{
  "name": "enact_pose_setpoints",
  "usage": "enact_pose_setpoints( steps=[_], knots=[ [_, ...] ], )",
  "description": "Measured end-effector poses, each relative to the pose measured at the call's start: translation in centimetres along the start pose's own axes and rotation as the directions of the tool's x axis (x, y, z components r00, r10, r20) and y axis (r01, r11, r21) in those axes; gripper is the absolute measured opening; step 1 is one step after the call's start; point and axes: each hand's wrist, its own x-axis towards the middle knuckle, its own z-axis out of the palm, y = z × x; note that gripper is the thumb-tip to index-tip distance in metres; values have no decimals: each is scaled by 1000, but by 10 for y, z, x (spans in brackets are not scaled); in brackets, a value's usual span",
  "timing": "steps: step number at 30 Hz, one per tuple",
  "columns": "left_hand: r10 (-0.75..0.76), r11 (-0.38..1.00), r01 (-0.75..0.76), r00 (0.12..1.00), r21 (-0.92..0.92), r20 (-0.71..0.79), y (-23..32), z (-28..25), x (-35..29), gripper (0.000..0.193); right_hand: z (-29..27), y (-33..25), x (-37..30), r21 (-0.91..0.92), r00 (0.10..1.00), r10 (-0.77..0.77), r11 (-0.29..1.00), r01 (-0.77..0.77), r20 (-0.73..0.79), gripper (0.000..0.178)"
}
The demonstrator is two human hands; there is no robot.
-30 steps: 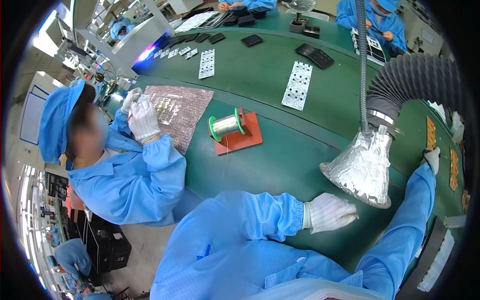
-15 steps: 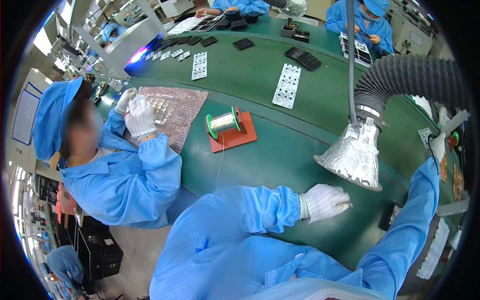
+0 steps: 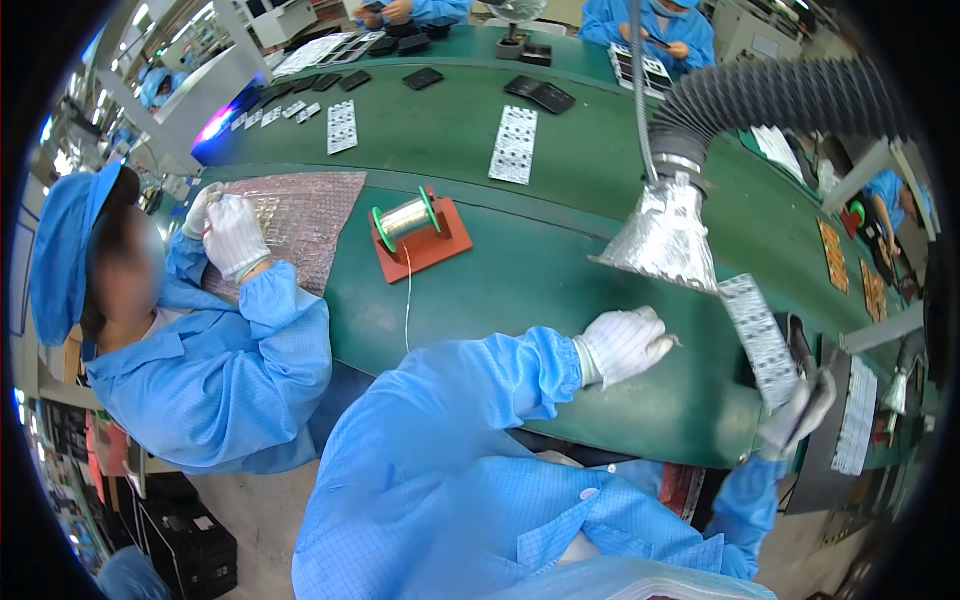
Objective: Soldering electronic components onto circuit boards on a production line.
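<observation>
My left hand (image 3: 628, 345), in a white striped glove, rests low over the green bench with its fingers closed together. A tiny thin tip shows at the fingertips, too small to name. My right hand (image 3: 800, 412), gloved and slightly blurred, grips the near end of a pale circuit board panel (image 3: 760, 340) with rows of dark spots. The panel slants up and away from that hand. To the left, a solder wire spool (image 3: 408, 220) with green rims sits on a red-brown stand (image 3: 445, 248). Its wire (image 3: 408, 300) runs down and disappears behind my left sleeve.
A foil-covered fume hood (image 3: 665, 235) on a ribbed black hose (image 3: 780, 95) hangs over the bench. Similar panels (image 3: 513, 146) lie on the conveyor beyond. At left, a co-worker (image 3: 210, 360) works over bubble wrap (image 3: 335, 200). A pale strip (image 3: 857, 415) lies at right.
My right hand has come back from the far right toward me and now holds the panel over the bench. The wire hangs slacker. The whole view has shifted; my left hand stays nearly in place.
</observation>
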Motion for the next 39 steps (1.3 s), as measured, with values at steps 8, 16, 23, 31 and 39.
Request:
enact_pose_setpoints(
  steps=[8,16,23,31,39],
  knots=[
    [-401,916,363,840,172,366,39,-32,-6,55,24,-73,-113,163,849,-173,981,104,500,26],
    [-232,973,222,931,70,280,-1,-65,-40,19,38,-55,-64,-37,935,-198,975,218,294,28],
    [-141,989,148,966,-15,219,-23,-61,-52,23,52,-47,-77,206,932,277,923,-326,234,22],
    [-237,971,239,965,-5,113,-5,-63,-41,23,54,-43,-71,273,867,367,843,-463,338,26],
    [-181,979,184,983,90,-35,-10,-43,-40,17,45,-41,-71,156,844,369,876,-455,389,18]
  ],
)
